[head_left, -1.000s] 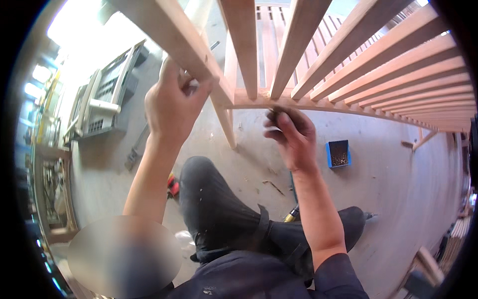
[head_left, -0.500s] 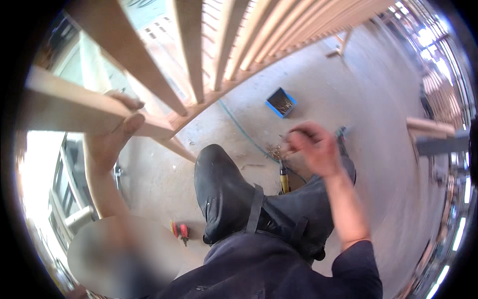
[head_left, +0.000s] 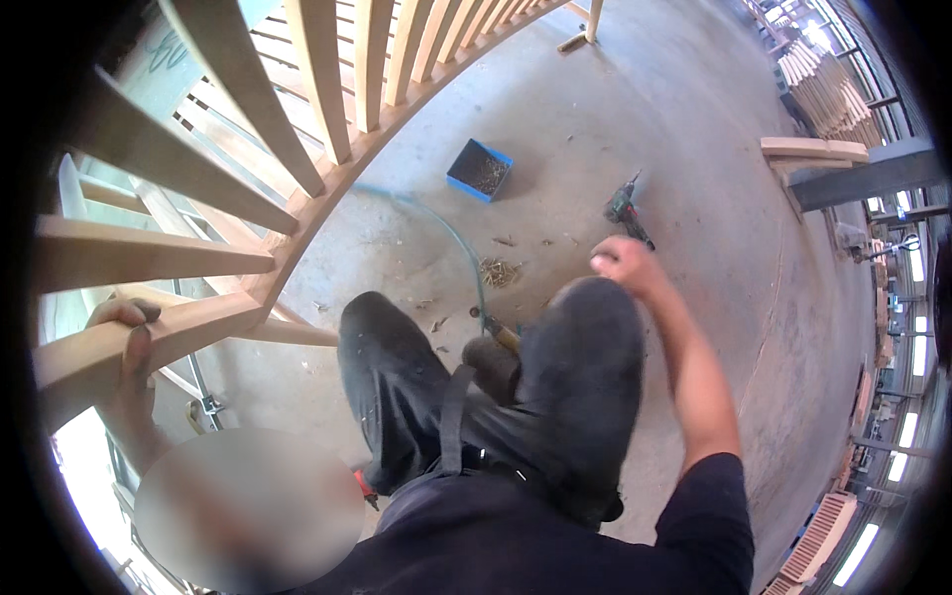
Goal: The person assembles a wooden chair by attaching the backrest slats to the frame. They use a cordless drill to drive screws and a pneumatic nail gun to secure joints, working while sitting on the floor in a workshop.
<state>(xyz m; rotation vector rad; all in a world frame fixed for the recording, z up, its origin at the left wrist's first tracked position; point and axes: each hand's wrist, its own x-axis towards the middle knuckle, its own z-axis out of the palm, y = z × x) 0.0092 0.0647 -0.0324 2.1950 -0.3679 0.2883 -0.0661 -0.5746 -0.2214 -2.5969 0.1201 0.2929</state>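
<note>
Fingers (head_left: 121,310) of the left hand (head_left: 135,382) close around a wooden rail (head_left: 208,325) of the slatted frame (head_left: 317,89), thumb on its near face. The right hand (head_left: 635,266) has its fingers curled narrow above the right knee (head_left: 585,317), near a drill (head_left: 622,206); I cannot tell whether it holds anything. The frame stands well apart from the right edge of the floor (head_left: 565,109).

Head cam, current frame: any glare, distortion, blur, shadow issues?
Head view throughout: glare blows out the lower left edge; the slatted rail looks bowed, likely fisheye; a smooth oval blur covers the area below the left hand; the blue bin has a soft shadow on its right.
</note>
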